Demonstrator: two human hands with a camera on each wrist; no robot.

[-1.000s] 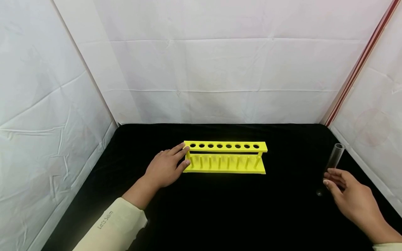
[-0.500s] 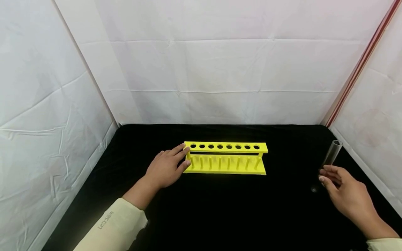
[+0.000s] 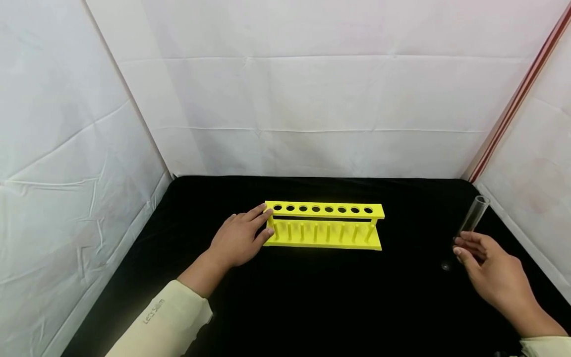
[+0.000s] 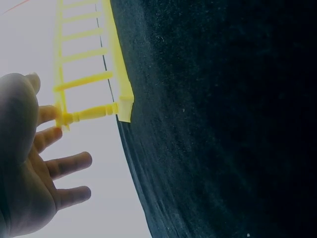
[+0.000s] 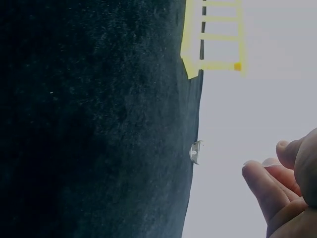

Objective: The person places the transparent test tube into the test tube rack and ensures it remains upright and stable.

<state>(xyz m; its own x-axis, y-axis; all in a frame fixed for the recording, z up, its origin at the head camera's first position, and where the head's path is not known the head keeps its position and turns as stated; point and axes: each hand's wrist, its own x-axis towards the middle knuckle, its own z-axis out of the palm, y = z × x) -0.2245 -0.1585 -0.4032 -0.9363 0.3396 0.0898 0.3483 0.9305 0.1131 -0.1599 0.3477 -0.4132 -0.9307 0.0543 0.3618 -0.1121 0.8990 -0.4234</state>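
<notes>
A yellow test tube rack [image 3: 323,244] stands on the black cloth, a row of round holes along its upper bar and a row of pegs on its base. My left hand [image 3: 236,240] rests at the rack's left end, fingers extended. In the left wrist view, fingertips [image 4: 52,135] meet the end of the upper bar, and the other fingers spread straight below. Off to the right, my right hand [image 3: 497,275] pinches a clear test tube [image 3: 475,214] between thumb and fingers. The tube leans, open mouth up and to the right; its rounded bottom [image 5: 196,152] shows below the fingers.
Black cloth [image 3: 312,307] covers the table. White sheet walls [image 3: 312,94] rise behind it and along both sides. A red strip [image 3: 522,99] runs up the back right corner, beyond the test tube.
My right hand has carried the test tube slightly left and up. The left hand keeps its place at the end of the rack. The head view has shifted slightly.
</notes>
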